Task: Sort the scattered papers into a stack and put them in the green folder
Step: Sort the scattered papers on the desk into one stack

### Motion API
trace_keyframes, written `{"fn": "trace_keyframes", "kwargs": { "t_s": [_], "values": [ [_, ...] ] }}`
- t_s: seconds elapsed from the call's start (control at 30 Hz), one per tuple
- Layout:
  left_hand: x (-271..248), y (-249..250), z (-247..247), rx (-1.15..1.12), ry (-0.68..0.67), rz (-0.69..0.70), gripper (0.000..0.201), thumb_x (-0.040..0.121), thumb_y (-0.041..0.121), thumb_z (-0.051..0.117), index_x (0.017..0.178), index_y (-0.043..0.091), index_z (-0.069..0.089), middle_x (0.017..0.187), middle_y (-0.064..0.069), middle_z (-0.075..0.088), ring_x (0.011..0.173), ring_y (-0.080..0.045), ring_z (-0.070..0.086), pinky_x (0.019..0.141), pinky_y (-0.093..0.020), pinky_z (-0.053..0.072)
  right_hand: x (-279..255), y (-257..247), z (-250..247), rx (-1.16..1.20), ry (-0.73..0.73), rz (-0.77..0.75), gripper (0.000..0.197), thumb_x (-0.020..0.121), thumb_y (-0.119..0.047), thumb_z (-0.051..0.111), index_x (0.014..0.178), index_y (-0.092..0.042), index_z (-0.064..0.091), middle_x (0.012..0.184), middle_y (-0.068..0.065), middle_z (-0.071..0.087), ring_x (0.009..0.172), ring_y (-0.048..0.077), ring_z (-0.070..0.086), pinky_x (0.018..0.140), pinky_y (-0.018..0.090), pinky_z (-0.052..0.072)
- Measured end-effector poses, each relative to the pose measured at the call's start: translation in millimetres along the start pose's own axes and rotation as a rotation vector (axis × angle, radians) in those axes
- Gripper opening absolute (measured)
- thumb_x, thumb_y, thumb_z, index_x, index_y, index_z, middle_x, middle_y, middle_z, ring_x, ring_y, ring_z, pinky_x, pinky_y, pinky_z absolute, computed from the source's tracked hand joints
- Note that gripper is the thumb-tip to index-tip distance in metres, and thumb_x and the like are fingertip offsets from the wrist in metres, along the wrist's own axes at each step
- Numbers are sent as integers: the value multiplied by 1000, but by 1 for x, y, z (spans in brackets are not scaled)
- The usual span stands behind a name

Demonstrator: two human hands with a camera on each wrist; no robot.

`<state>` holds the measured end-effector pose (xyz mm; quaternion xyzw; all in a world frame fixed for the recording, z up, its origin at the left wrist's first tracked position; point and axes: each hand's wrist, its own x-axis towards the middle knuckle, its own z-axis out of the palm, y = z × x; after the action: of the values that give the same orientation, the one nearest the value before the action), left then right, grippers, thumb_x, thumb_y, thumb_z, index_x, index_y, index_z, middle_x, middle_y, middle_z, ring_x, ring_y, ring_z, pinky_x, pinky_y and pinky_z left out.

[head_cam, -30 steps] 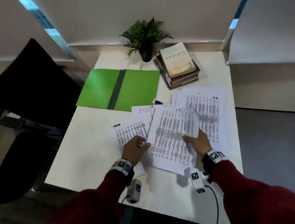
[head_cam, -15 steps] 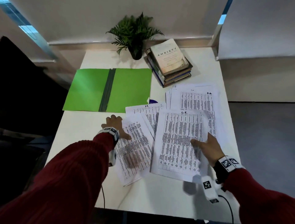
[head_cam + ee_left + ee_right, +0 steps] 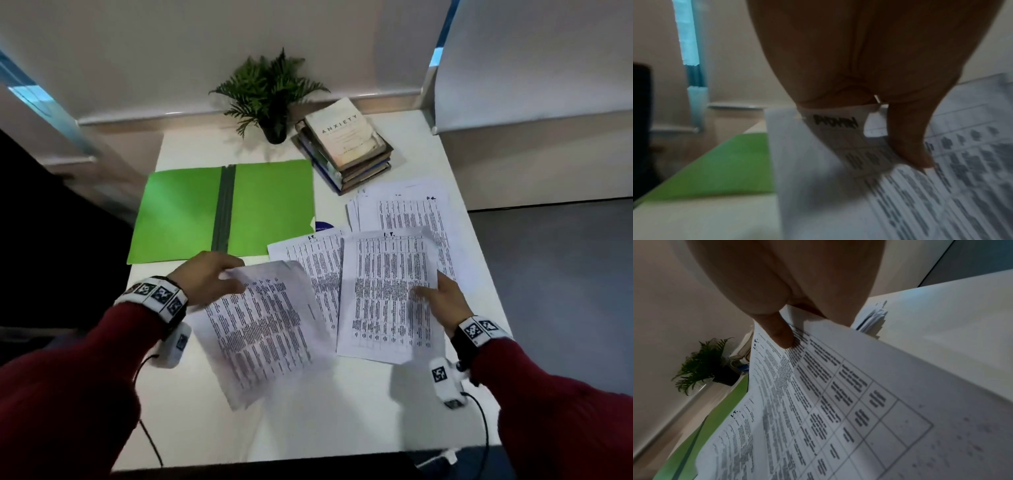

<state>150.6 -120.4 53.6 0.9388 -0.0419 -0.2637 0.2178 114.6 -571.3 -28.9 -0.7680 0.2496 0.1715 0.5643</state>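
Observation:
Printed sheets lie scattered on the white table (image 3: 191, 404). My left hand (image 3: 209, 277) pinches the top corner of the leftmost sheet (image 3: 260, 329) and holds it raised and tilted; the left wrist view shows the thumb (image 3: 908, 142) on top of that sheet (image 3: 838, 186). My right hand (image 3: 442, 298) grips the right edge of the middle sheets (image 3: 387, 294), thumb (image 3: 781, 335) on top, fingers under the sheets (image 3: 838, 394). Another sheet (image 3: 315, 257) lies between them, and a stack (image 3: 411, 209) lies behind. The green folder (image 3: 219, 212) lies open at the back left.
A potted fern (image 3: 270, 92) stands at the table's back edge, with a pile of books (image 3: 346, 144) to its right. A dark chair (image 3: 51, 222) is off the left side. Grey floor (image 3: 555, 291) lies to the right of the table.
My left hand moved from the near sheets up to the leftmost sheet's top corner, took hold and lifted it. My right hand stayed at the middle sheets' right edge.

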Motion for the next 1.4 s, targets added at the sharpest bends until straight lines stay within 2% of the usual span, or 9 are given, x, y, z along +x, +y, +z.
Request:
{"fn": "trace_keyframes", "kwargs": {
  "t_s": [0.13,0.3,0.5,0.67,0.77,0.93,1.07,1.2,1.4],
  "values": [
    [-9,36,-26,-5,-187,185,14,90,43,75,88,29,74,82,21,74,70,-5,68,64,-30,53,-2,-10,17,-7,-56,7,40,91,-6,66,130,-17,64,119,6,72,114,33,65,106,55,47],
    [19,84,-7,23,-194,339,15,93,41,72,89,27,72,86,24,73,76,10,64,63,-16,42,-16,-14,46,32,-161,-2,27,86,-20,67,113,-19,71,107,5,78,107,35,71,100,58,53],
    [66,109,31,28,-147,315,16,88,41,76,90,28,68,89,14,68,86,-14,66,74,-31,49,-49,-23,57,192,-192,23,84,87,-83,45,150,-28,50,150,-11,49,141,14,45,123,45,28],
    [84,117,55,-17,-51,262,19,83,35,80,89,20,69,82,2,70,76,-20,67,69,-33,53,-56,-9,58,74,-144,-96,78,81,-86,50,125,-23,61,132,35,59,124,54,53,101,50,49],
    [95,112,69,-9,-16,215,31,79,41,81,99,20,69,93,7,68,83,-20,63,73,-33,51,-42,7,66,10,-115,-64,87,82,-74,67,145,-18,49,143,23,57,132,43,54,109,56,46],
    [105,85,82,-111,95,59,41,77,51,80,110,36,62,106,5,70,89,-19,67,82,-35,56,-21,23,57,-45,-17,-124,58,78,-21,89,129,-13,62,108,5,72,102,27,71,79,34,62],
    [101,49,103,-188,371,-438,67,82,59,73,134,21,53,132,-13,60,123,-36,57,102,-50,48,-9,29,31,-27,-7,-112,53,80,-12,86,126,-12,60,105,2,69,93,18,68,86,38,60],
    [90,58,139,-235,206,-801,109,64,81,74,138,6,43,139,-19,45,134,-40,43,108,-55,40,4,33,7,-21,-41,-104,54,84,-3,80,132,-7,54,114,12,65,94,18,62,63,11,50],
    [110,71,171,-255,273,-830,92,61,73,81,122,8,57,133,-15,54,128,-37,51,104,-53,45,24,39,-6,30,-106,-54,72,77,-3,85,140,-18,51,124,4,67,115,28,63,99,45,52]
  ]
}}
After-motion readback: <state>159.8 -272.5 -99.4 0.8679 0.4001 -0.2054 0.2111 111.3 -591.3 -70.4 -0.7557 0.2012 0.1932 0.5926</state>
